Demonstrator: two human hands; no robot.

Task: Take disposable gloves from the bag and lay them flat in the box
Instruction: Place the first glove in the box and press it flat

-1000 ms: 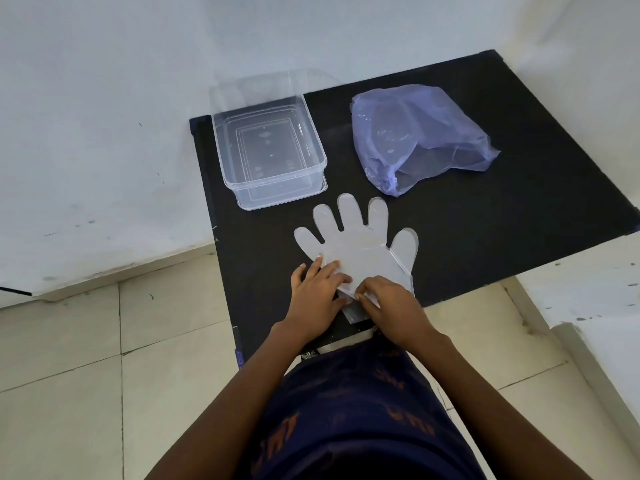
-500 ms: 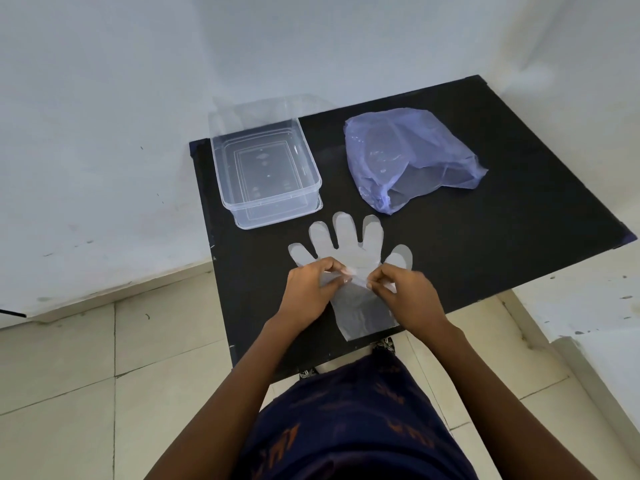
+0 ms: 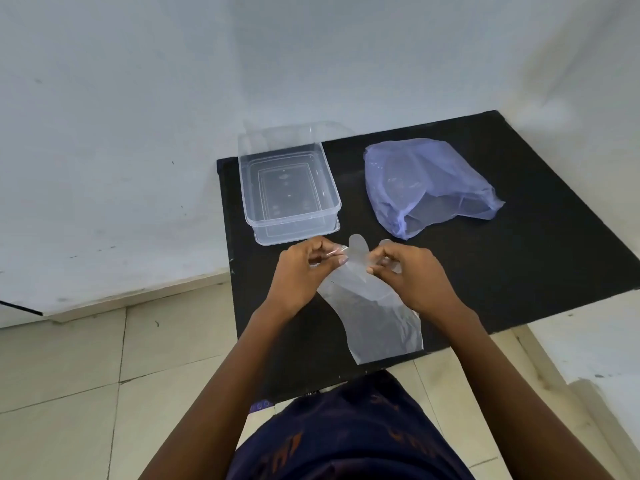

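Observation:
A clear disposable glove (image 3: 377, 313) is held up over the black table (image 3: 519, 258), its cuff trailing toward the near edge. My left hand (image 3: 301, 275) pinches the glove's finger end on the left. My right hand (image 3: 412, 275) pinches it on the right, and one or two glove fingers stick up between the hands. The clear plastic box (image 3: 289, 192) stands just beyond my left hand, with nothing visible inside it. The bluish translucent bag (image 3: 426, 185) lies at the back right, its mouth facing me.
White walls close in behind and to the left of the table. A second clear box or lid (image 3: 298, 133) sits behind the box against the wall. Tiled floor (image 3: 86, 375) lies below left, and a white ledge (image 3: 588, 341) at the right.
Both hands moved from the glove's cuff to its finger end and lifted it off the table. The glove had lain flat with its fingers spread; now it hangs bunched between the hands.

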